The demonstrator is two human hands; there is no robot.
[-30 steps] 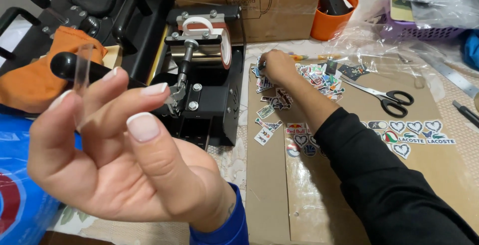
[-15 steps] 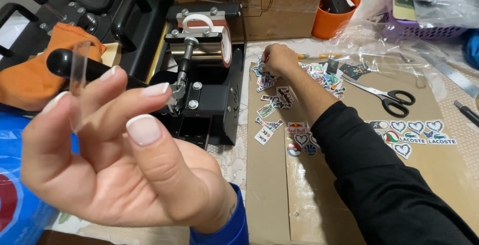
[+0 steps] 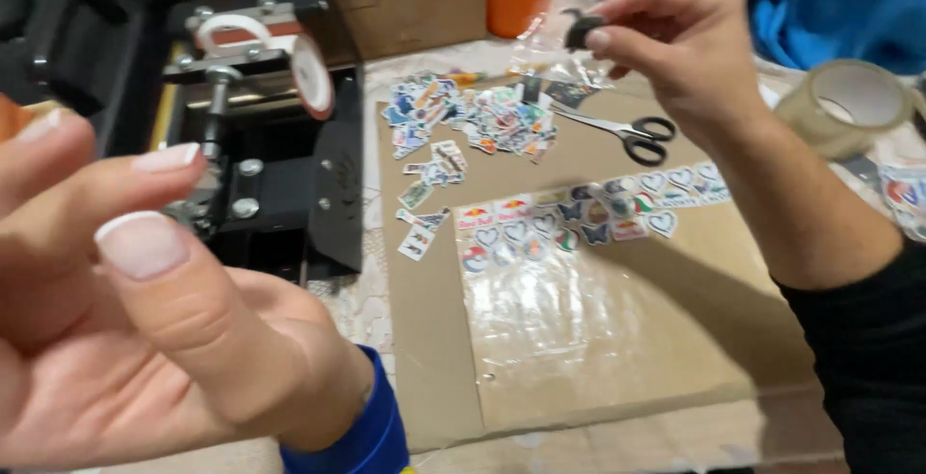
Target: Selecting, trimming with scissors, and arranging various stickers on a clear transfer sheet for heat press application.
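My left hand (image 3: 145, 339) is raised close to the camera at the left, thumb and fingertips drawn together; the clear strip it pinched a moment ago is hard to make out. My right hand (image 3: 680, 50) is lifted at the top right and pinches a small dark sticker (image 3: 582, 30) between thumb and forefinger. Below lies a brown cardboard sheet (image 3: 424, 358) with a clear film (image 3: 598, 329) carrying a row of heart and butterfly stickers (image 3: 579, 223). A pile of loose stickers (image 3: 482, 117) lies at the sheet's far edge.
Black-handled scissors (image 3: 627, 132) lie under my right hand. A clear tape roll (image 3: 849, 98) stands at the right. A black mug press (image 3: 270, 165) fills the left side, with a cardboard box (image 3: 386, 1) and an orange cup (image 3: 516, 1) behind.
My right hand has left the sticker pile and risen with a small dark sticker. The view has swung right and closer. My left hand stays raised.
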